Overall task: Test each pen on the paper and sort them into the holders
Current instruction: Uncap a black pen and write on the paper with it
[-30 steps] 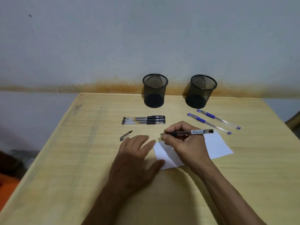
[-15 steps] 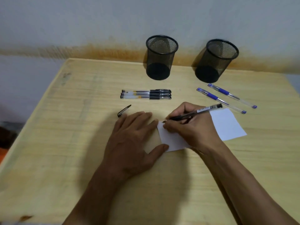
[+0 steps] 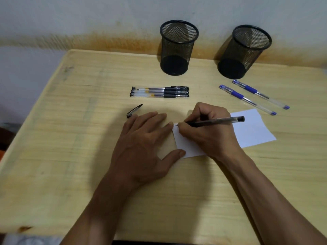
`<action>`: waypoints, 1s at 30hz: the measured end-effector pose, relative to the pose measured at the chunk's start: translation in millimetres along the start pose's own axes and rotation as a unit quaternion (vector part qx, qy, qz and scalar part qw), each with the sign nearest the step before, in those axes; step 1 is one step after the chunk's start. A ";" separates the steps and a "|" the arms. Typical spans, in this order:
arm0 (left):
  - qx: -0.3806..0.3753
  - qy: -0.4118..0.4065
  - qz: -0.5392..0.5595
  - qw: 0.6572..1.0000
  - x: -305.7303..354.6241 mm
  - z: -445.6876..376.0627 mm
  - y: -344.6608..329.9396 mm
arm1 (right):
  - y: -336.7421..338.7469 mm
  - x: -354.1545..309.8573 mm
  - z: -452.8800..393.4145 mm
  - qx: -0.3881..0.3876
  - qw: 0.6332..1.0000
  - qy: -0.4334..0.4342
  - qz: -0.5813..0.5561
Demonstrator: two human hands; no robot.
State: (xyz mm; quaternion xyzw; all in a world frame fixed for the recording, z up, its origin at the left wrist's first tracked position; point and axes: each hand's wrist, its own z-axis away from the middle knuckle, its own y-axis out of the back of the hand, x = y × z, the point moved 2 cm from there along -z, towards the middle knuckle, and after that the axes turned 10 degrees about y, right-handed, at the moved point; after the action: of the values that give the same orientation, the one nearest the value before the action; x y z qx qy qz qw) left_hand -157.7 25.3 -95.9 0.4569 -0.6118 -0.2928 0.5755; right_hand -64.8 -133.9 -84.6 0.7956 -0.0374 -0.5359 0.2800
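Note:
My right hand grips a black pen with its tip on the left corner of the white paper. My left hand lies flat on the table, its thumb and forefinger touching the paper's left edge. The pen's black cap lies just beyond my left fingers. Three black pens lie side by side in the middle of the table. Two blue pens lie at the right. Two black mesh holders, the left holder and the right holder, stand at the back.
The wooden table stands against a stained wall. Its left edge runs diagonally and its near edge lies close below my forearms.
The camera has tilted down and come closer. My right hand lowered the pen tip onto the paper's left corner. My left hand stays flat beside the paper.

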 end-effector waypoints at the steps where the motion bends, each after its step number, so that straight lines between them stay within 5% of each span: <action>1: -0.002 0.001 0.000 1.000 0.2 0.1 0.2 | -0.2 0.0 0.0 0.000 1.000 0.000 0.000; 30: -0.019 0.013 0.017 1.000 1.4 1.0 1.4 | 1.3 2.7 0.9 0.009 0.999 -0.013 -0.040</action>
State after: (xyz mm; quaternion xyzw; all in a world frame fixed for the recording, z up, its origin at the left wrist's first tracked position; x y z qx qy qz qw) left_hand -158.9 24.5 -94.3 0.4393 -0.6065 -0.2881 0.5968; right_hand -64.1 -136.3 -86.4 0.7920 -0.0139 -0.5566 0.2504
